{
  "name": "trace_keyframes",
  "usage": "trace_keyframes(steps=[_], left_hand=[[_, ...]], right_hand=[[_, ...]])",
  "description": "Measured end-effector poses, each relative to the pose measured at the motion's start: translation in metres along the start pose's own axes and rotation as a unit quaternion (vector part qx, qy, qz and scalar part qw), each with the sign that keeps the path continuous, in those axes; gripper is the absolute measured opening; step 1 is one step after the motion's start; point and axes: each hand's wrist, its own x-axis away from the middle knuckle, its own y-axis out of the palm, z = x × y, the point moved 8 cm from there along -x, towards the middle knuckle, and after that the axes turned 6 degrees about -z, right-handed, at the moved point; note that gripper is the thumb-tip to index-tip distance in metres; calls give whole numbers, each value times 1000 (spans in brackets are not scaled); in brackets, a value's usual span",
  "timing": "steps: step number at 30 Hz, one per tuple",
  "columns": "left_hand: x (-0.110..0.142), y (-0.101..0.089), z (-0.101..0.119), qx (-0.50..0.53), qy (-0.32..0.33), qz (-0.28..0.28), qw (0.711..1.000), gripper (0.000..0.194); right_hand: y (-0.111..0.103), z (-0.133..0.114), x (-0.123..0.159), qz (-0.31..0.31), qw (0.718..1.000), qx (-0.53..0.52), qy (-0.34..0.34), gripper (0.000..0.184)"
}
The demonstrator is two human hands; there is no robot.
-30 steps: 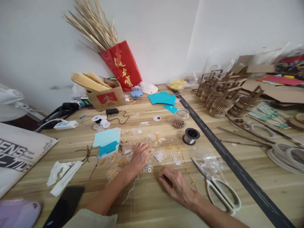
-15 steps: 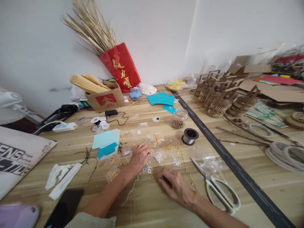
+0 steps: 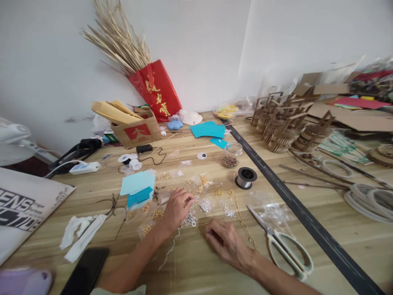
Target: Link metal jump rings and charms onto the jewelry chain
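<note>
My left hand [image 3: 177, 207] rests on a spread of small clear bags of gold and silver findings [image 3: 205, 205]. Its fingers are curled down onto a bag of silver rings [image 3: 190, 217], and what they pinch is hidden. My right hand [image 3: 229, 243] lies palm down on the wooden table [image 3: 307, 250], just right of the left hand, with its fingers stretched leftward and nothing visible in them. A thin silver chain [image 3: 169, 250] trails from under the left hand toward me. A gold chain [image 3: 244, 223] lies just beyond the right hand.
White-handled scissors [image 3: 284, 241] lie right of my right hand, beside crumpled clear bags. A wire spool [image 3: 245, 177], a bead jar [image 3: 232, 155] and blue paper [image 3: 138, 186] sit farther back. A black phone [image 3: 86, 272] lies near left. Wooden baskets [image 3: 285, 131] stand far right.
My left hand's fingers have curled a little tighter over the bags. My right hand stays in place. The view has shifted slightly.
</note>
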Motion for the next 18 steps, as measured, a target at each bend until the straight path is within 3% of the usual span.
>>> trace_keyframes(steps=[3,6,12,18], left_hand=[[13,-10,10,34,5,30,999,13],[34,-8,25,44,19,22,999,15],[73,16,55,-19,56,-33,998,14],[83,28,63,-70,80,-64,992,20]], right_hand=[[0,0,1,-1,1000,4,1,16],[1,4,3,7,1000,16,12,16],[2,13,5,23,999,26,39,16],[1,11,4,24,999,29,38,17]])
